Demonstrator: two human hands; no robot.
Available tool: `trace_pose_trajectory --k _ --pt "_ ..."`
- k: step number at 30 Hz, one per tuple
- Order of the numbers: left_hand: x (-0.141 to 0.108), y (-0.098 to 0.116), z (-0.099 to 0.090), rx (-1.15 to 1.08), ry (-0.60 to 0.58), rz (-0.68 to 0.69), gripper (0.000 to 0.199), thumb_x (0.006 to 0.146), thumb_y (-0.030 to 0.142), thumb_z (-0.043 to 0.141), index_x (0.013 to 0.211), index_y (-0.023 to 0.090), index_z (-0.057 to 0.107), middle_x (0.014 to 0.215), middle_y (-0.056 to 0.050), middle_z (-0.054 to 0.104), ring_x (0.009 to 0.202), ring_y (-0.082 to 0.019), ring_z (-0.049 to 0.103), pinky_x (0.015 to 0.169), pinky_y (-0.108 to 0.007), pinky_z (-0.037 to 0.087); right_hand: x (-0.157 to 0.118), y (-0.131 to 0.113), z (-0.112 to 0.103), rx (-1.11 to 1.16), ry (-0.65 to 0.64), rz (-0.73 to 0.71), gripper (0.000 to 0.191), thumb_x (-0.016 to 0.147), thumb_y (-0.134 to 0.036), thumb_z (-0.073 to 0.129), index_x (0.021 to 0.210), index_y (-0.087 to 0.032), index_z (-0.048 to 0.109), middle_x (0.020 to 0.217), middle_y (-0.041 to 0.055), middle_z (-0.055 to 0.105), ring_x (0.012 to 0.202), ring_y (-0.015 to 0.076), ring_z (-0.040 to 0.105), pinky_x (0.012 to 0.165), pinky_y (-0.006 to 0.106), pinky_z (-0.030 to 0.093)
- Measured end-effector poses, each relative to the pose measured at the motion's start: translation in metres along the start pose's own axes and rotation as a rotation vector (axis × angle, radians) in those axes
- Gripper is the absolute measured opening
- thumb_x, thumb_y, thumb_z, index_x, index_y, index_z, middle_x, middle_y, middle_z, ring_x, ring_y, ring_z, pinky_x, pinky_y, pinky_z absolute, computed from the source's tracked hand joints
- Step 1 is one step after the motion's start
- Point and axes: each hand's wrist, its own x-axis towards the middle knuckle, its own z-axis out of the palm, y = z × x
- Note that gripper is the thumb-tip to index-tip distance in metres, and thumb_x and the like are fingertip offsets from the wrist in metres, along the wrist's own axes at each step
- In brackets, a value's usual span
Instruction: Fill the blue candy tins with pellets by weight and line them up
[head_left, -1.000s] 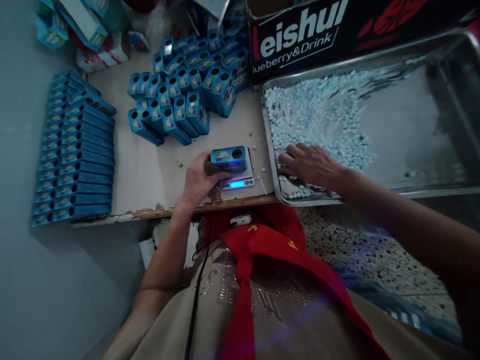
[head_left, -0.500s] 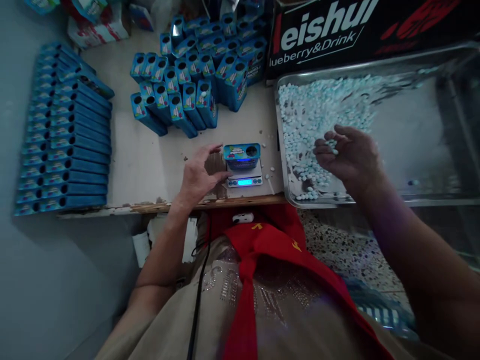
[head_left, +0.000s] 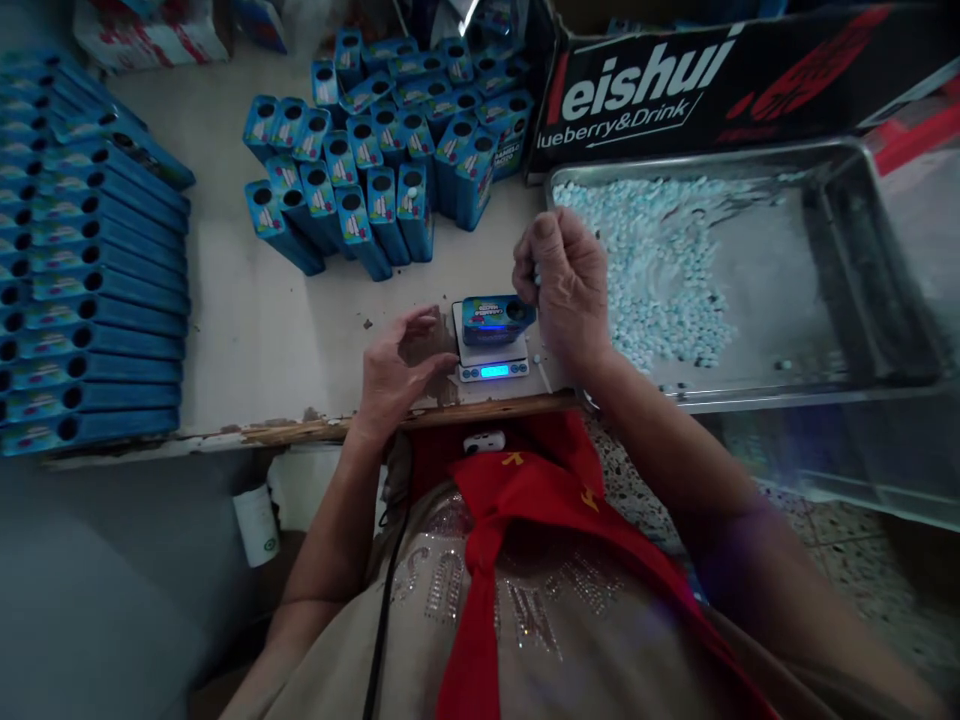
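A small digital scale [head_left: 469, 356] with a lit blue display sits at the table's front edge. On its plate stands a blue candy container [head_left: 491, 315] with a round dark hole at the right of its top. My left hand [head_left: 394, 375] rests just left of the scale, thumb and fingers apart, holding nothing. Just above and right of the hole, my right hand [head_left: 566, 285] is closed around small pale candies; one shows at the fingers. A metal tray [head_left: 787, 290] on the right holds many loose pale blue and white candies [head_left: 667, 250].
Several similar blue containers [head_left: 360, 150] stand behind the scale, holes up. Stacked blue containers [head_left: 127, 310] line the left side. A black printed carton [head_left: 645, 90] stands behind the tray. A few stray candies [head_left: 537, 359] lie beside the scale on the white table [head_left: 247, 330].
My right hand has moved left from over the tray to beside the container's hole and turned, with candies in it. My left hand has stayed by the scale. The view has shifted slightly.
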Motion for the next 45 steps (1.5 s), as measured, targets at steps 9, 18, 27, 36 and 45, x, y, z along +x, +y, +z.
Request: trace_pose_trajectory --k 9,18,27,36,45 --pt "-0.008 -0.015 -0.009 -0.113 0.046 0.001 0.076 0.094 0.071 0.097 0.149 0.025 0.073 0.125 -0.008 0.084 0.109 -0.025 0.085 0.106 -0.04 0.072 -0.012 0.002 -0.008 -0.06 -0.108 -0.137 0.059 0.118 -0.083 0.036 0.104 -0.033 0.063 0.098 0.0084 0.061 0.093 0.0295 0.064 0.085 0.046 0.055" --pt "-0.013 -0.011 -0.012 -0.094 0.049 -0.022 0.061 0.094 0.056 0.099 0.141 0.025 0.078 0.12 -0.007 0.086 0.108 -0.025 0.085 0.107 -0.04 0.072 0.022 0.014 -0.066 0.327 0.036 0.104 0.064 0.092 -0.085 0.081 0.09 -0.034 0.042 0.081 -0.0006 0.033 0.076 0.0245 0.036 0.07 0.039 0.041" --pt "-0.027 -0.01 -0.035 0.035 0.093 -0.097 0.057 0.093 0.057 0.1 0.136 0.024 0.08 0.119 -0.008 0.086 0.105 -0.026 0.085 0.105 -0.041 0.073 0.011 0.083 -0.146 0.222 -0.178 0.582 0.024 0.079 -0.015 0.079 0.093 -0.027 0.062 0.087 0.0072 0.06 0.073 0.0191 0.049 0.066 0.039 0.041" --pt "-0.015 0.015 -0.023 0.21 0.037 -0.03 0.069 0.088 0.027 0.105 0.15 0.024 0.075 0.137 -0.01 0.082 0.112 -0.026 0.084 0.109 -0.042 0.072 0.029 0.007 -0.11 0.157 -0.517 0.299 0.013 0.103 -0.011 0.079 0.093 -0.018 0.077 0.085 0.0061 0.074 0.065 0.0106 0.052 0.06 0.027 0.044" --pt "-0.003 0.022 -0.016 0.209 0.037 0.013 0.065 0.087 0.02 0.102 0.148 0.025 0.077 0.136 -0.01 0.084 0.127 -0.031 0.082 0.119 -0.049 0.068 0.045 -0.009 -0.089 -0.121 -0.689 0.012 0.02 0.095 -0.045 0.096 0.096 -0.029 0.084 0.074 0.0012 0.068 0.072 0.0208 0.063 0.061 0.034 0.052"
